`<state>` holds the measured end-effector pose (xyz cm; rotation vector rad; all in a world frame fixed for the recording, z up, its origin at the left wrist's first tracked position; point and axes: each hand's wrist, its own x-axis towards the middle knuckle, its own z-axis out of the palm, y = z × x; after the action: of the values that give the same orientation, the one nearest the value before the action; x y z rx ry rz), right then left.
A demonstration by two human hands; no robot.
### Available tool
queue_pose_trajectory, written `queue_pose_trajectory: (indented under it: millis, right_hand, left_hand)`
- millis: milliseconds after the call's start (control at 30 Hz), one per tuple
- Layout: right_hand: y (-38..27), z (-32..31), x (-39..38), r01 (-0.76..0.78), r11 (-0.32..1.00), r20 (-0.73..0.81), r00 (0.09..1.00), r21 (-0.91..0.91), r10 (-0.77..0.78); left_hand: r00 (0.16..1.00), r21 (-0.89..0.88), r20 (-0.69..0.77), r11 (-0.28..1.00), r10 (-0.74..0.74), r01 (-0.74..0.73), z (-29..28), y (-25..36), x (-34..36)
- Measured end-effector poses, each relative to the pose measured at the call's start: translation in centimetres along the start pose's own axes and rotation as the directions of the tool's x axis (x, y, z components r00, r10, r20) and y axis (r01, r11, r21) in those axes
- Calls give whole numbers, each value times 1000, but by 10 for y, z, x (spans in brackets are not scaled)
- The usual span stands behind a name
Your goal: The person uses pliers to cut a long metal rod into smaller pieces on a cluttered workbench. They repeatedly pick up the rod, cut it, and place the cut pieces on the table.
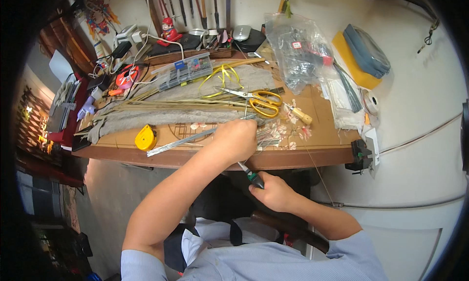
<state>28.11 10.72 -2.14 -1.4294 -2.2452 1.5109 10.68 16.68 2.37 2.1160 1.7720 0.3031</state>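
My left hand (237, 139) is closed at the desk's front edge, over a bundle of thin silvery rods (178, 143); what its fingers hold is hidden. Below it, my right hand (272, 192) grips a dark green-and-black handled tool (255, 179) whose metal shaft runs up to my left hand. Yellow-handled scissors (264, 105) lie open just behind, beside a small wooden-handled tool (300, 115). A yellow tape measure (145, 137) sits left of the rods.
Long pale strips (141, 105) lie on grey cloth on the desk (322, 149). Behind are a clear compartment box (185, 68), a plastic bag (293, 51) and blue and yellow cases (361, 51). A black clamp (360, 154) is fixed at the front right corner.
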Motion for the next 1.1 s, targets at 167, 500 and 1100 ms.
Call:
queue_pose_trajectory:
  millis: [167,500,1100]
  right_hand:
    - [0,2,7,66,998,32,997,-10,-66]
    - [4,2,17,114,973,105,985,199,-137]
    - [5,-28,27,-321,769,509,861,553,-7]
  left_hand:
    - [996,-62,-86,998,12,-17,16,8,5]
    - [989,-247,-147,969,-9,-27,25,10,19]
    - [997,-371,-64,929,-42,15,24,6,25]
